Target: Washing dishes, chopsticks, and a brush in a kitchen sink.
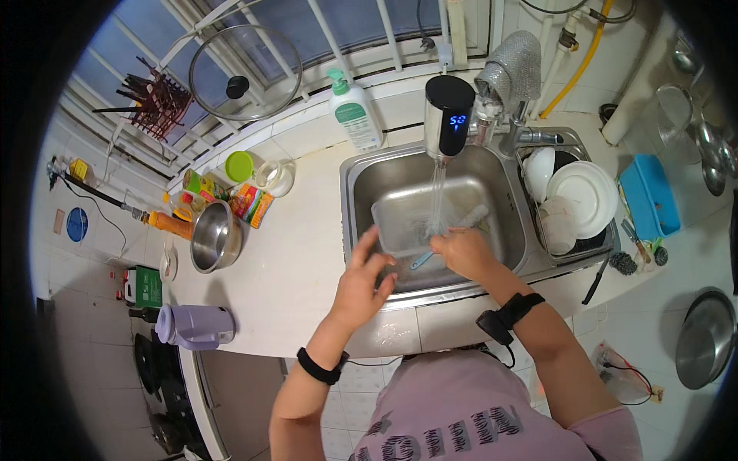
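Note:
Water runs from the faucet (pixel 450 118) with a lit display into the stainless steel sink (pixel 369 167). My right hand (pixel 464 250) grips a bottle brush under the stream; its blue handle (pixel 421 261) sticks out to the left and the pale bristle head (pixel 474 216) to the upper right. Over the sink's front left corner, my left hand (pixel 366 282) is raised with its fingers apart, holding nothing. A clear plastic basin (pixel 392 227) lies in the sink behind both hands.
Right of the sink, a dish rack (pixel 597 250) holds a white plate (pixel 582 193) and bowls. A soap pump bottle (pixel 356 118) stands behind. A steel bowl (pixel 216 237) and a purple jug (pixel 202 327) are on the left counter. A blue container (pixel 648 196) sits far right.

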### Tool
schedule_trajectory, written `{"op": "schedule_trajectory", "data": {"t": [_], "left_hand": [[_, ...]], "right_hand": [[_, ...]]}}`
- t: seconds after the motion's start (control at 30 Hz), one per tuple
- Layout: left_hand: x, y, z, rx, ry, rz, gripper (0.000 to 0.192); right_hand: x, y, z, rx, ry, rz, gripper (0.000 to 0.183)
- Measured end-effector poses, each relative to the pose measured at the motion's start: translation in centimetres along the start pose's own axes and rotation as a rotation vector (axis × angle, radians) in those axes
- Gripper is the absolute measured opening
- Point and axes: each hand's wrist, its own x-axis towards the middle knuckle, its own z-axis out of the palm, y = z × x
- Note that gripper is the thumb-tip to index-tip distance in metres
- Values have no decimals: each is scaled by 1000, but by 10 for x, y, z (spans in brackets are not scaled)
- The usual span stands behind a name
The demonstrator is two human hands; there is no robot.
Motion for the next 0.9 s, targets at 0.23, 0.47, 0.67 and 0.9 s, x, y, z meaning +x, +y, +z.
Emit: {"op": "schedule_trajectory", "data": {"t": [0.23,0.47,0.67,0.9], "left_hand": [[23,17,83,-1600,400,-1123,80],[30,-16,85,-1758,313,-1083,54],[45,11,103,-1427,437,-1023,67],[50,24,82,-1392,378,-1031,64]], "right_hand": [[2,-48,15,106,16,19,18],[-4,19,19,51,234,-420,12],[-7,-30,24,150,15,100,10],[-14,19,15,-36,66,-232,20]]}}
